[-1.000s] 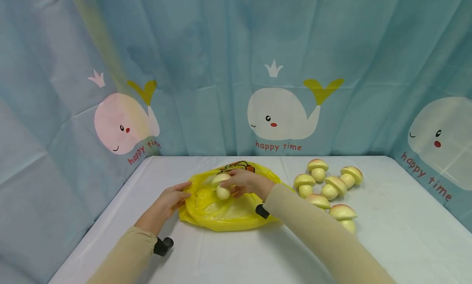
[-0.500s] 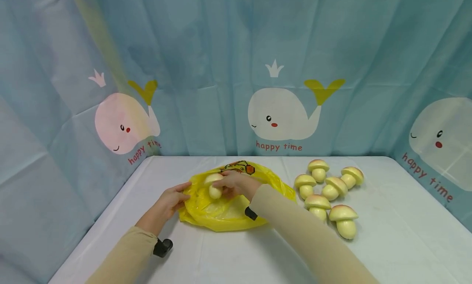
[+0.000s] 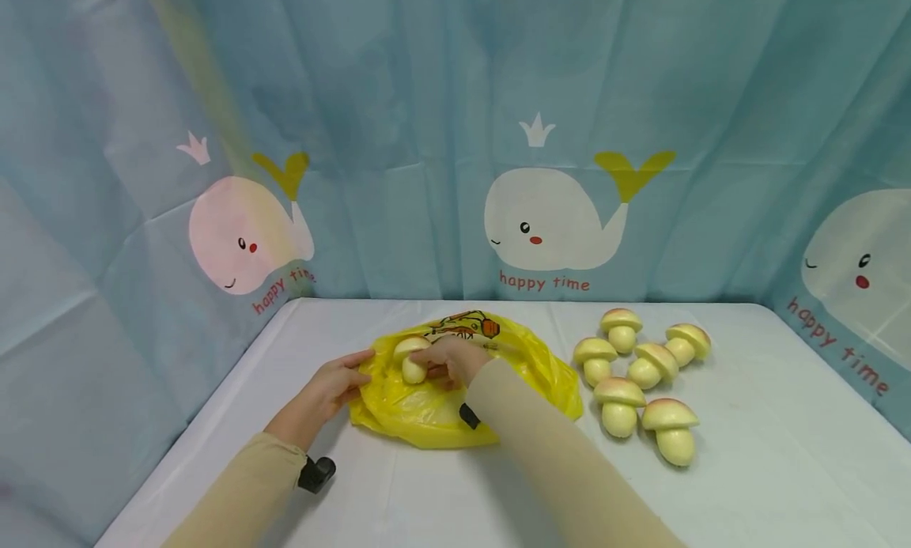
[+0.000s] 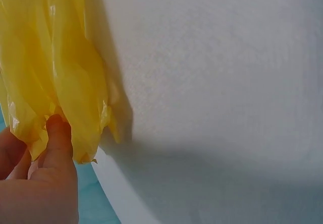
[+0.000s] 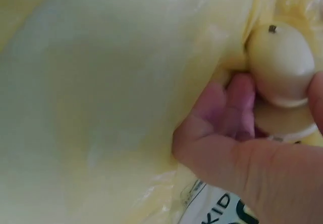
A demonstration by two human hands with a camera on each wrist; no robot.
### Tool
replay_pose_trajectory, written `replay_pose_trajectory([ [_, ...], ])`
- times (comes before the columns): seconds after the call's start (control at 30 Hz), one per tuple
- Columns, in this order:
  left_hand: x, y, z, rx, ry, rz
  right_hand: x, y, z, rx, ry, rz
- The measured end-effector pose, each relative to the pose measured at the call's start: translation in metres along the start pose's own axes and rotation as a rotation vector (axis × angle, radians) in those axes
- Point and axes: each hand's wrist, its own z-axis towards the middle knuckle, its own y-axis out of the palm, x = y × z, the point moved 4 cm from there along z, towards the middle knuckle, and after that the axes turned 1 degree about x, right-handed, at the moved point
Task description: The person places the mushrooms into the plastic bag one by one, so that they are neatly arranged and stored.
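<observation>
A yellow plastic bag [image 3: 398, 431] lies spread with its mouth open in the middle of the table. At its left edge, my left hand [image 3: 329, 388] pinches the plastic; the left wrist view shows the thumb and fingers [image 4: 59, 138] on a gathered fold. My right hand [image 3: 459, 360] reaches into the bag's opening and grips a toy mushroom [image 3: 414, 371], pale yellow with a rounded cap, held upright toward the left side. Up close in the right wrist view, the mushroom's stem end [image 5: 281, 65] sits between thumb and fingers, with its cap partly hidden.
Several similar mushrooms [image 3: 619, 410] stand in a loose group on the white table [image 3: 776, 453], right of the bag. A blue whale-print curtain [image 3: 398, 224] encloses the back and sides.
My right hand has carried the mushroom leftward within the bag's opening, toward my left hand. The left hand keeps its pinch on the edge. The head view has shifted slightly.
</observation>
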Motion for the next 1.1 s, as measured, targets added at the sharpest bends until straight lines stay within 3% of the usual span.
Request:
replay_pose_trajectory([
  [0.2,-0.0048,-0.0040,0.0042,-0.020,0.008,0.005,0.0033,-0.0022,-0.0019,-0.028,-0.010,0.046],
  [0.4,-0.0059,-0.0020,0.0004,0.000,0.007,0.004,0.0069,-0.0044,-0.0033,-0.064,-0.016,0.007],
  [0.77,-0.0049,0.0009,0.0015,0.000,-0.001,-0.019,0.0059,-0.0036,-0.0043,0.016,-0.042,0.018],
  [1.1,-0.0035,0.0007,-0.0006,-0.007,0.023,-0.017,0.0061,-0.0078,0.0007,-0.067,-0.043,0.012],
])
